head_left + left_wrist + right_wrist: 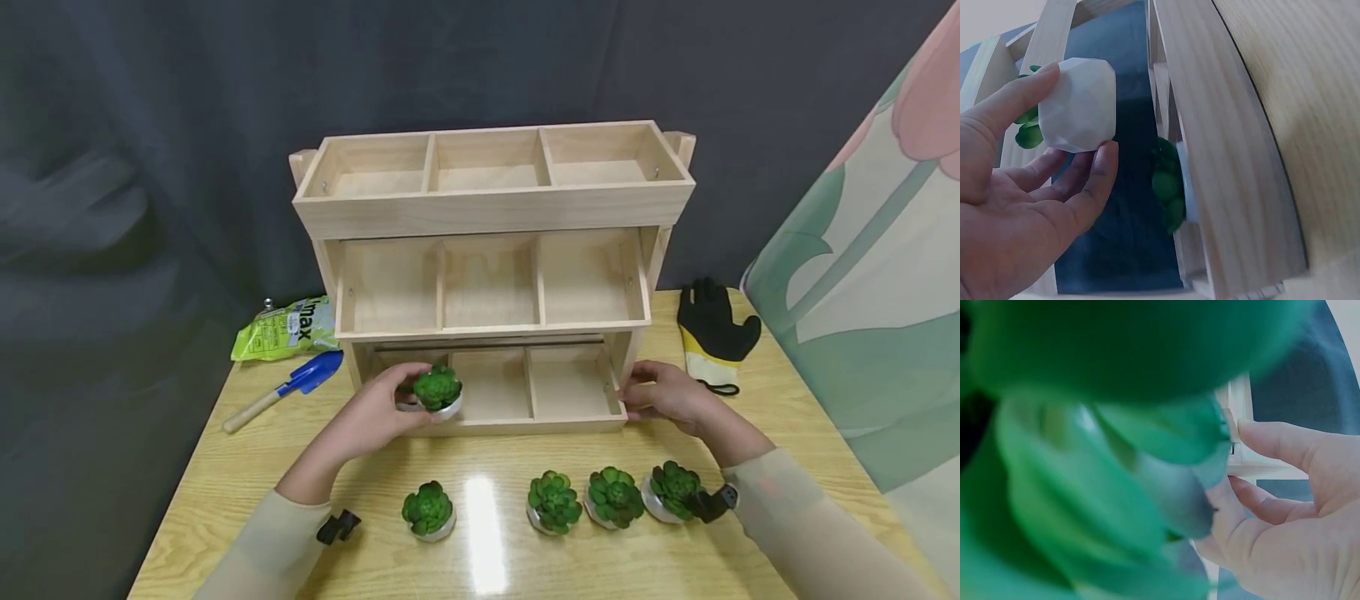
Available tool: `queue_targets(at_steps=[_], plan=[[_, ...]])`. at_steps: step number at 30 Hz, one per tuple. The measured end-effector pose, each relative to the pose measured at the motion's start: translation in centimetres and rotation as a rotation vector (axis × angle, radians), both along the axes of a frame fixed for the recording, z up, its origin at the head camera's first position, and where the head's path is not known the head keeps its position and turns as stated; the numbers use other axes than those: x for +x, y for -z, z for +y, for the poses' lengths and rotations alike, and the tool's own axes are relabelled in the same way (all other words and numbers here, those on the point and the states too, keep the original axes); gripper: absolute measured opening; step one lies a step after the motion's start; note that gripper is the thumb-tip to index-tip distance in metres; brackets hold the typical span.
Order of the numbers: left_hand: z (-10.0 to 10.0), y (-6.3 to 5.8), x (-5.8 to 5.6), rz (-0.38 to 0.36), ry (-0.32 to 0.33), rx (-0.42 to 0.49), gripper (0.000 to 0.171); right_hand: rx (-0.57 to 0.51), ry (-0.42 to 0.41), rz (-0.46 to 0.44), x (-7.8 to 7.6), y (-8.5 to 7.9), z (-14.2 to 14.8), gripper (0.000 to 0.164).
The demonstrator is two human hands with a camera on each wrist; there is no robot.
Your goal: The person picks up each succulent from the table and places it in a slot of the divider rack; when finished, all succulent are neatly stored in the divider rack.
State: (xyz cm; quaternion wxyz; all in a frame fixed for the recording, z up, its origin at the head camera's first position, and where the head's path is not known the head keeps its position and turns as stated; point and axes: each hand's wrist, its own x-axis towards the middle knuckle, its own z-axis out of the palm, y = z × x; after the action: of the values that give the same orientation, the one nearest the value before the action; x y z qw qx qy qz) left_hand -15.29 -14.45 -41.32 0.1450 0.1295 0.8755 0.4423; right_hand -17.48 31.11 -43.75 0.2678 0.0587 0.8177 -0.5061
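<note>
My left hand [382,408] pinches a small potted succulent [437,388] by its white pot [1079,103], tilted above the left part of the wooden shelf's bottom tier [510,428]. In the left wrist view, a second succulent [1167,186] sits inside that tier, behind its front board; the held plant mostly hides it in the head view. At the tier's right end, my right hand [663,396] grips the corner between thumb and fingers. A blurred succulent [1104,487] hides much of the right wrist view.
The shelf's top tier [495,212] and middle tier [491,330] each have 3 compartments. Several succulents [553,502] stand along the table's front, one [428,508] farther left. A blue trowel [311,372] and green bag [288,329] lie left; a black glove [712,329] lies right.
</note>
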Motion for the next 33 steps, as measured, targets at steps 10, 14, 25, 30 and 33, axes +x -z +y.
queue_targets(at_steps=[10,14,25,30,33], plan=[[2.3,-0.5,-2.1,0.012,0.022,-0.086,0.079,-0.006,-0.001,0.004,0.1,0.0,-0.2,0.069],[3.5,-0.8,-3.0,0.030,0.053,-0.103,0.080,-0.003,-0.004,0.009,0.2,-0.1,-0.2,0.069],[6.0,-0.5,-5.2,0.006,0.149,-0.130,0.079,-0.012,-0.005,0.009,0.3,-0.1,-0.1,0.069],[6.8,0.1,-5.4,-0.005,0.148,-0.134,0.083,-0.014,-0.005,0.017,0.3,0.0,-0.1,0.070],[7.2,0.5,-5.7,-0.007,0.151,-0.135,0.084,-0.012,-0.003,0.019,0.3,0.1,-0.1,0.069]])
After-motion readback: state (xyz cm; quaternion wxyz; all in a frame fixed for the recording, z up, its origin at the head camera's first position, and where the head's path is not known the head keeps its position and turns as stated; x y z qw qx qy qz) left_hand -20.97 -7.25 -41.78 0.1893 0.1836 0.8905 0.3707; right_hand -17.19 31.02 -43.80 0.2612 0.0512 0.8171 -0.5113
